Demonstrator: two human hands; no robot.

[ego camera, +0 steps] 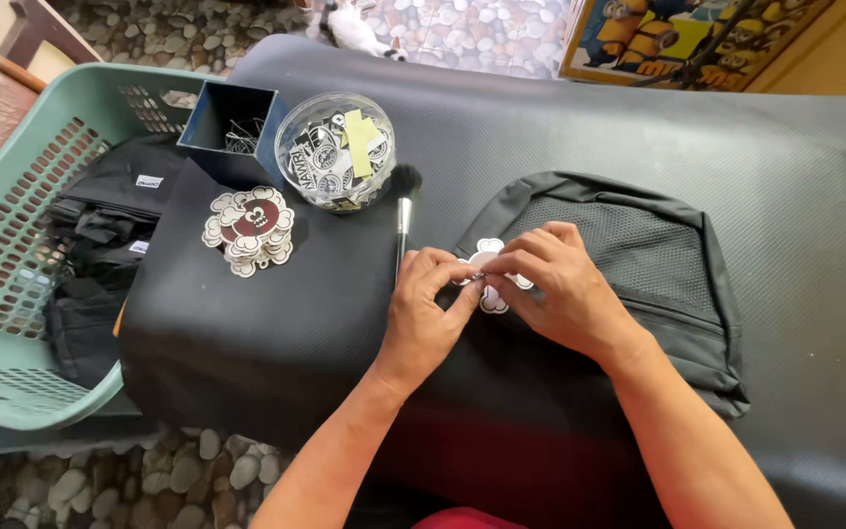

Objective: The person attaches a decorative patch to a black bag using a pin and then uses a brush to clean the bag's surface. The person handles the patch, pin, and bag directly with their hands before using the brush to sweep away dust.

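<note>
Black matting covers our table, and on it lies the black backpack (629, 294). At its left edge our left hand (423, 313) and right hand (550, 289) both pinch a white cloud-shaped tag (492, 299). A small metal fastener between our fingertips could slip and prick us.

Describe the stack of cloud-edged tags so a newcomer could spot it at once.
Start at the green plastic basket on the left; beside it lies a black mat. The stack of tags sits near its top, below the dark square box. Unlike the round clear tub beside it, it is loose, white-scalloped, dark red in the middle.
</note>
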